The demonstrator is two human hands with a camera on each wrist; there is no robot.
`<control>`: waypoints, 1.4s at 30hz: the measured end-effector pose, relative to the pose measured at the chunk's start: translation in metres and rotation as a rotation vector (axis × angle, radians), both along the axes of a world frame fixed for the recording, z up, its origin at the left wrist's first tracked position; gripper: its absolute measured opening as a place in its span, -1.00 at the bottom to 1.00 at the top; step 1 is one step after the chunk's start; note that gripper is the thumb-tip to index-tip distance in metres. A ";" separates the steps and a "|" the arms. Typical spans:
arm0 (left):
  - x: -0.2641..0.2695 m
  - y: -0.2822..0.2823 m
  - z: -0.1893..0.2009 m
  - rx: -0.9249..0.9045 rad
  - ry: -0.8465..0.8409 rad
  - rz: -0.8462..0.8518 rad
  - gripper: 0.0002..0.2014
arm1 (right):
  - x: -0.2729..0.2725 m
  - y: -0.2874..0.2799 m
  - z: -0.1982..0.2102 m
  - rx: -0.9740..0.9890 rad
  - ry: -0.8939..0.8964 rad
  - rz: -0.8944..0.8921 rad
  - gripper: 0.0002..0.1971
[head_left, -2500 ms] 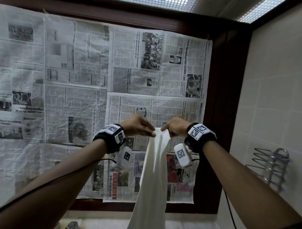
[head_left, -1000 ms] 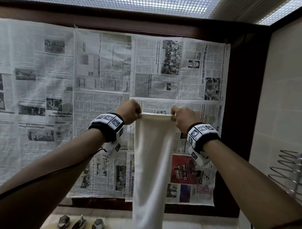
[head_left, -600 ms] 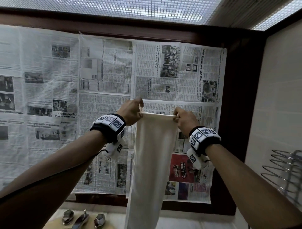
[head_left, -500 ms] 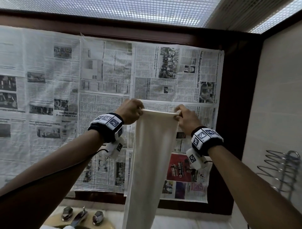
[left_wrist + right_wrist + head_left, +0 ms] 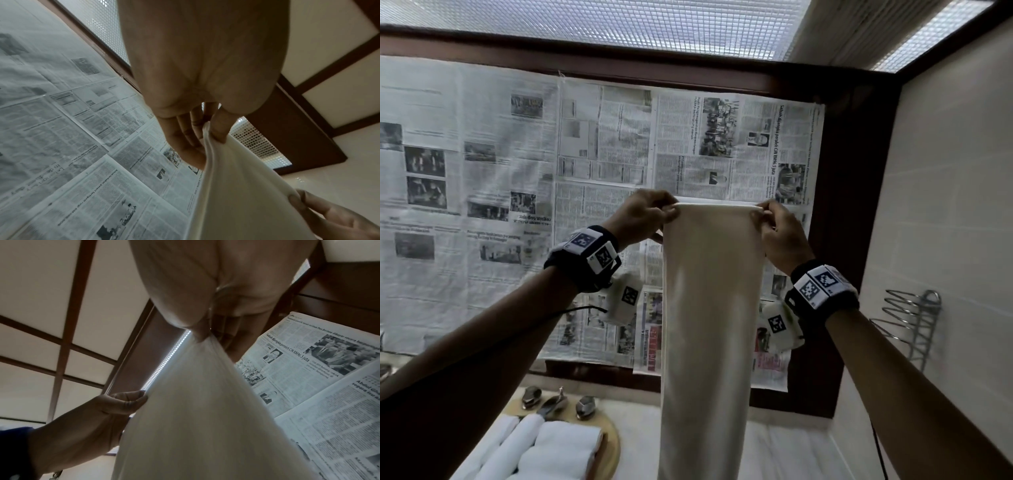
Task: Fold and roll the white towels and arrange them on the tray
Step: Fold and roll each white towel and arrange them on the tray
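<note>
Newspaper sheets (image 5: 599, 192) cover the wall behind a pale surface (image 5: 784, 452), with a frosted light panel (image 5: 592, 27) overhead and a wire rack (image 5: 909, 325) fixed to the tiled side wall. Held up before the newspaper is the white towel (image 5: 710, 308), hanging as a long, narrow band whose lower end passes out of view at the bottom of the head frame. The left hand (image 5: 645, 216) pinches one top corner and the right hand (image 5: 779, 229) pinches the other; each grip is thumb against fingers on the cloth (both wrist views confirm the pinch, cloth fanning down from it). Compared with the view a couple of seconds earlier, when the two hands met at a single bunched point, the hands now stand apart and the top edge is stretched taut and level between them, so the band hangs flat and without visible creases. Over the last second the camera has tipped down a little, bringing into view a round wooden tray (image 5: 609, 442) at lower left that carries three rolled towels (image 5: 541, 448), with metal tap fittings (image 5: 558, 401) just behind it. Judged from this, the lengthwise fold is finished and squared; laying the band down on the surface and rolling it is probably the next step.
</note>
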State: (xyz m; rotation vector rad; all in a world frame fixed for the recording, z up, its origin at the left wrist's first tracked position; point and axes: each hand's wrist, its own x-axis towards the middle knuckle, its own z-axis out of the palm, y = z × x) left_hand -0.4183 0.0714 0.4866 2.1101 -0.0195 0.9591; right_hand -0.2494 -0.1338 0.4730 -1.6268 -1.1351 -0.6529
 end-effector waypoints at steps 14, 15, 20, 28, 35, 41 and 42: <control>-0.020 -0.016 -0.119 -0.111 0.282 -0.074 -0.84 | -0.015 -0.046 -0.123 -0.194 0.256 0.143 -0.89; -0.018 -0.015 -0.138 -0.114 0.320 -0.067 -0.83 | -0.011 -0.047 -0.144 -0.231 0.264 0.142 -0.91; 0.004 -0.010 -0.238 -0.131 0.526 -0.035 -0.88 | 0.012 -0.044 -0.250 -0.465 0.293 0.077 -0.92; 0.060 0.022 -0.367 0.114 0.739 0.012 -0.90 | 0.050 -0.017 -0.384 -0.615 0.459 0.015 -0.87; 0.150 0.066 -0.418 0.059 0.843 0.003 -0.95 | 0.128 0.031 -0.431 -0.698 0.575 -0.113 -0.80; 0.256 0.107 -0.450 -0.129 0.859 0.043 -0.93 | 0.217 0.087 -0.457 -0.649 0.738 -0.174 -0.86; 0.273 0.115 -0.457 -0.146 0.864 0.051 -0.92 | 0.231 0.097 -0.462 -0.620 0.792 -0.181 -0.90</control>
